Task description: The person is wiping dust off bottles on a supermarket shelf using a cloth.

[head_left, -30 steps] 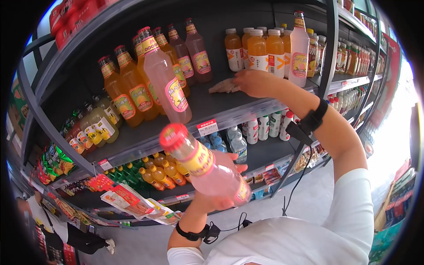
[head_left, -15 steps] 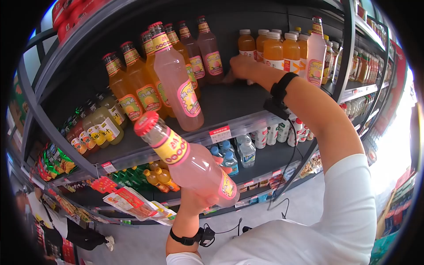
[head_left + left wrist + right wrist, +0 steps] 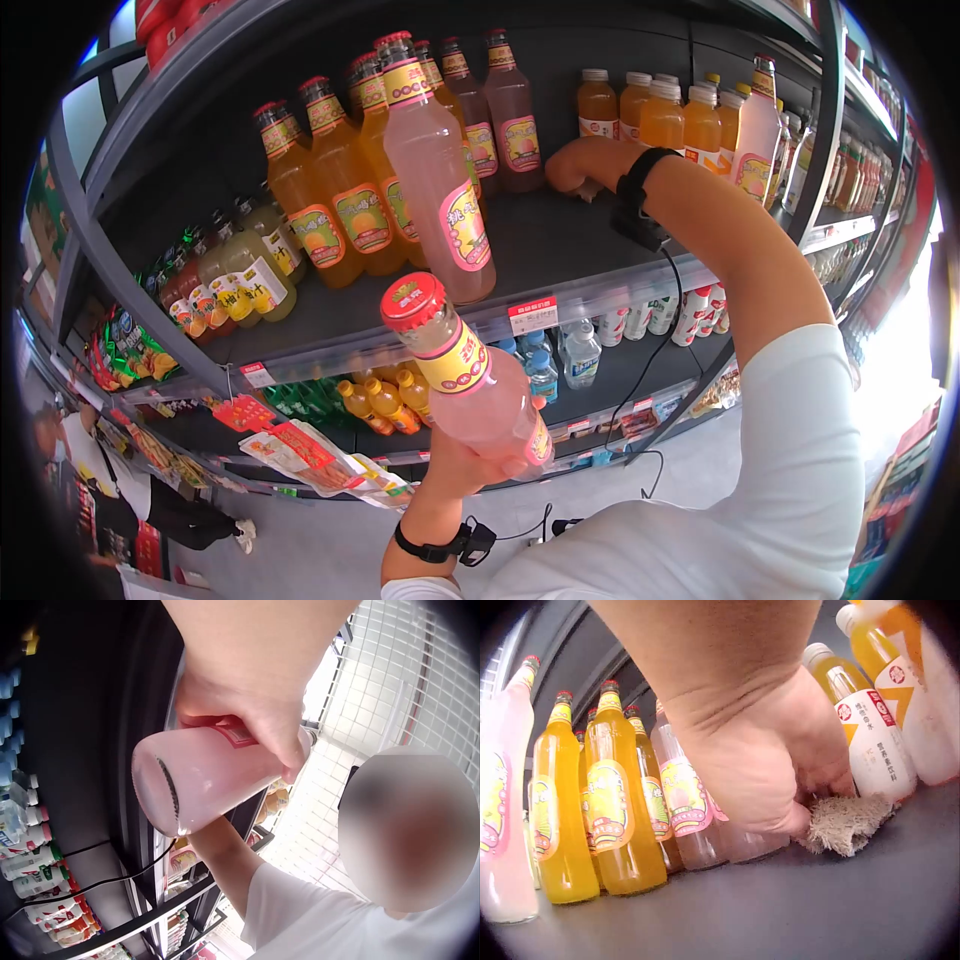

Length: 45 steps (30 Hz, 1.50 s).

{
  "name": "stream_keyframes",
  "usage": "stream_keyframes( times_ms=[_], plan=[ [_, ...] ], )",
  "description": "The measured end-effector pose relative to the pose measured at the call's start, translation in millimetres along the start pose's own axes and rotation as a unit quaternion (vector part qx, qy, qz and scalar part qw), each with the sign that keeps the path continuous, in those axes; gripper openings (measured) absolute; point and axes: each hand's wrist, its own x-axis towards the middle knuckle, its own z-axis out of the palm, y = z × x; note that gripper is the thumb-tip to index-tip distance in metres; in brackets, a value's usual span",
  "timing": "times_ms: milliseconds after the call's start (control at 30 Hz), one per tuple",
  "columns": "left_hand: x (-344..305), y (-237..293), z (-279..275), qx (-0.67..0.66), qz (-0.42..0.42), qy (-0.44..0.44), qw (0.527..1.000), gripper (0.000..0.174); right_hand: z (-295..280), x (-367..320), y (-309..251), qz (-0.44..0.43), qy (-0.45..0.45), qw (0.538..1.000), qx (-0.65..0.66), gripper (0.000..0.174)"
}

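My left hand grips the lower part of a pink bottle with a red cap, in front of the shelf; in the left wrist view, fingers and thumb wrap the bottle. My right hand is on the shelf, between the pink bottles at the back and the orange-capped row's juice bottles. Seen from the right wrist, that hand holds a fuzzy grey-beige cloth against the dark shelf surface. Its fingertips are partly hidden.
One pink bottle stands at the shelf's front edge, beside several orange bottles. Another pink bottle is by the right upright. A price tag lines the edge. Lower shelves hold more drinks; a black cable hangs from my right wrist.
My right hand has moved with the cloth from the shelf's front part back toward the rear pink bottles. The held bottle has shifted slightly, still in my left hand. The head view has shifted.
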Motion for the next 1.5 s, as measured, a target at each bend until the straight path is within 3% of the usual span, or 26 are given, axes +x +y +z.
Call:
stream_keyframes(
  times_ms=[100, 200, 300, 400, 600, 700, 733, 800, 900, 1000, 1033, 1100, 1167, 1233, 1300, 1400, 1433, 1500],
  plan=[
    [-2.9, -5.2, -5.5, 0.001, -0.003, 0.001, 1.000, 0.099, -0.5, 11.4, 3.9, 0.000, -0.002, 1.000, 0.011, 0.031],
    [-4.3, -5.6, -5.0, 0.020, -0.001, 0.000, 1.000, 0.099, -8.6, -30.9, -0.3, 0.011, 0.005, 0.997, 0.082, 0.034],
    [-1.8, -3.9, 0.5, 0.028, 0.001, 0.007, 1.000, 0.098, -2.5, -28.5, -0.6, 0.054, -0.003, 0.993, 0.101, 0.035],
    [-1.4, -4.7, 6.9, 0.022, 0.005, 0.009, 1.000, 0.098, -3.9, -49.6, 0.6, 0.033, -0.054, 0.996, 0.059, 0.035],
    [-1.6, -3.0, 22.3, 0.004, -0.005, -0.004, 1.000, 0.098, 11.4, -86.3, 4.6, 0.010, 0.018, 0.998, 0.065, 0.031],
    [-2.5, -4.0, 29.0, -0.030, -0.003, -0.006, 1.000, 0.086, 24.0, -77.9, 4.8, 0.075, -0.012, 0.996, 0.047, 0.029],
    [-2.6, -4.8, 30.7, -0.044, 0.001, -0.007, 0.999, 0.081, 28.1, -77.7, 6.1, 0.038, 0.016, 0.999, 0.030, 0.029],
    [-3.9, -7.3, 31.7, -0.020, -0.015, -0.006, 1.000, 0.092, 40.9, -83.4, 7.7, -0.038, 0.071, 0.997, -0.007, 0.033],
    [-7.8, -8.9, 34.2, -0.006, -0.040, 0.001, 0.999, 0.099, 56.6, -109.1, 1.4, -0.044, 0.207, 0.972, 0.103, 0.032],
    [-9.0, -8.6, 38.1, -0.011, -0.052, 0.003, 0.999, 0.100, 28.9, -144.8, -6.4, -0.033, 0.150, 0.982, 0.109, 0.030],
    [-9.6, -8.0, 39.8, -0.013, -0.054, 0.004, 0.998, 0.100, 36.8, -120.7, 8.6, -0.043, 0.173, 0.971, 0.162, 0.030],
    [-9.5, -6.5, 41.7, -0.007, -0.031, -0.008, 0.999, 0.083, 57.1, -47.2, 52.0, -0.062, 0.217, 0.936, 0.269, 0.030],
    [-9.6, -5.5, 43.6, 0.002, -0.020, -0.010, 1.000, 0.073, 44.6, -32.9, 46.0, -0.036, 0.234, 0.945, 0.223, 0.029],
    [-10.5, -4.0, 44.4, 0.012, -0.019, 0.000, 1.000, 0.071, 33.2, -30.1, 31.1, -0.051, 0.186, 0.964, 0.184, 0.027],
    [-11.9, -6.6, 40.8, 0.007, -0.011, 0.002, 1.000, 0.069, 35.2, -29.8, 19.0, -0.105, 0.065, 0.981, 0.149, 0.025],
    [-15.0, -14.3, 34.2, 0.064, -0.025, 0.040, 0.997, 0.066, 55.6, -8.8, 21.6, -0.162, 0.098, 0.982, 0.018, 0.027],
    [-15.3, -15.7, 32.5, 0.095, -0.034, 0.058, 0.993, 0.064, 53.0, -37.0, 14.9, -0.161, 0.112, 0.978, 0.067, 0.027],
    [-13.4, -16.8, 32.6, 0.097, -0.038, 0.062, 0.993, 0.061, 41.0, -131.3, -6.8, -0.159, 0.141, 0.964, 0.162, 0.041]
  ],
)
